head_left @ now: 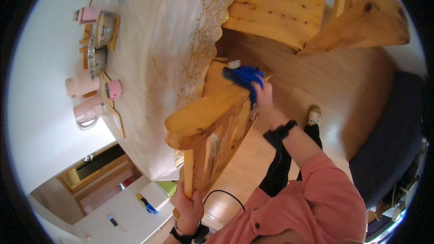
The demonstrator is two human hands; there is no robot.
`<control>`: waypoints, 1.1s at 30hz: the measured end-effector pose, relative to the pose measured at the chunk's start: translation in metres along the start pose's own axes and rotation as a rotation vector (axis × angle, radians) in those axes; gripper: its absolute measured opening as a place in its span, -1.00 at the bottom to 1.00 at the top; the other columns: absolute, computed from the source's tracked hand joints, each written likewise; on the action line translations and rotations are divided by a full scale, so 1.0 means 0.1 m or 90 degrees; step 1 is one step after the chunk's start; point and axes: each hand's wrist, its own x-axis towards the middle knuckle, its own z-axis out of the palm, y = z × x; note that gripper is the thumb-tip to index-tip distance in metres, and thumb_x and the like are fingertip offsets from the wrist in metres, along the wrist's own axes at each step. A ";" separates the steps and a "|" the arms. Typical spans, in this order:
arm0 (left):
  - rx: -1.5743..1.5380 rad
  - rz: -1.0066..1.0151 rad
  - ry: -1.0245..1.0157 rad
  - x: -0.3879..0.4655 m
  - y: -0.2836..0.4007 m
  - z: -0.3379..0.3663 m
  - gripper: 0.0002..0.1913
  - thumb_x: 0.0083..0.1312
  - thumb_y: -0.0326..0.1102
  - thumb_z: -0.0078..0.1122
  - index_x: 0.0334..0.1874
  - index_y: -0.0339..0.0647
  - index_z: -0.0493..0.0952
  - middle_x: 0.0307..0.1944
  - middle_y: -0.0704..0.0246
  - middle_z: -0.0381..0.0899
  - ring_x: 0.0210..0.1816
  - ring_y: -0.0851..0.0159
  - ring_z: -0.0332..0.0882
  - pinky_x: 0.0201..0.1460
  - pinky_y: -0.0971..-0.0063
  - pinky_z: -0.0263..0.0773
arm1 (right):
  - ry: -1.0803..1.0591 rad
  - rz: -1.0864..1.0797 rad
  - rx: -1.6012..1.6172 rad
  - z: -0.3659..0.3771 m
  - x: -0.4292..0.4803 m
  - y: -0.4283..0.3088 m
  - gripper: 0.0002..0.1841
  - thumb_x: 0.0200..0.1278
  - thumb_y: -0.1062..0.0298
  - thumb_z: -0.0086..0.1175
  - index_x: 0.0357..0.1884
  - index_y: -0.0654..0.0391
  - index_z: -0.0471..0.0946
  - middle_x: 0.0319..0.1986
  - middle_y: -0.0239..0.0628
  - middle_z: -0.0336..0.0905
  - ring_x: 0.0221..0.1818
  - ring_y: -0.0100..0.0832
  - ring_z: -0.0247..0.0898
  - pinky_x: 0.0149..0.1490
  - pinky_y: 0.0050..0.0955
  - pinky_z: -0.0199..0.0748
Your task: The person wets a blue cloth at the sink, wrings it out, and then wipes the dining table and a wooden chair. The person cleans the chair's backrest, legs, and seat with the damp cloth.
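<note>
My right hand [265,92] holds a crumpled blue cloth [244,76], blurred, over the near wooden chair [206,117]. The cloth lies by the edge of the chair's seat [217,74], partly hiding it. A small white piece [234,64] shows just beyond the cloth; what it is I cannot tell. Lower down, my left hand [188,206] is wrapped around an upright wooden bar [189,173] of the same chair. Black straps circle both wrists.
A table under a pale cloth with a gold lace border [206,37] bears steel bowls [105,28], a pink kettle [89,110] and a pink cup [113,89]. A second wooden chair [274,6] stands beyond. A dark padded seat [386,118] is at the right. A thin black cable [223,190] loops near my left hand.
</note>
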 end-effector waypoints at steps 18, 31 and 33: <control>-0.036 0.026 0.052 -0.09 -0.08 0.05 -0.75 0.08 -0.45 -0.03 -0.22 -0.46 0.43 -0.55 0.04 0.45 -0.55 -0.05 0.43 -0.48 0.25 0.27 | -0.079 -0.133 -0.584 0.33 -0.92 0.83 -0.52 0.19 0.21 0.15 0.17 0.10 0.46 0.28 0.15 0.25 0.21 0.18 0.20 0.33 -0.08 0.14; 0.037 0.002 0.023 -0.17 -0.13 0.01 -0.36 0.44 0.15 -0.14 0.06 -0.49 0.36 -0.15 0.00 0.62 -0.23 0.15 0.67 -0.22 0.37 0.57 | -0.403 -0.448 -0.798 0.57 -0.46 1.33 -0.63 0.28 0.22 -0.04 0.07 0.08 0.58 0.32 -0.09 0.28 0.37 -0.08 0.13 0.48 -0.06 -0.08; 0.005 -0.001 0.013 -0.17 -0.13 0.00 -0.35 0.44 0.16 -0.12 0.07 -0.49 0.35 -0.15 0.00 0.62 -0.25 0.15 0.67 -0.22 0.37 0.57 | -0.517 -0.493 -0.793 0.38 -0.70 1.35 -0.66 0.28 0.21 -0.03 0.03 0.02 0.61 0.35 -0.08 0.22 0.39 -0.06 0.11 0.48 -0.08 -0.06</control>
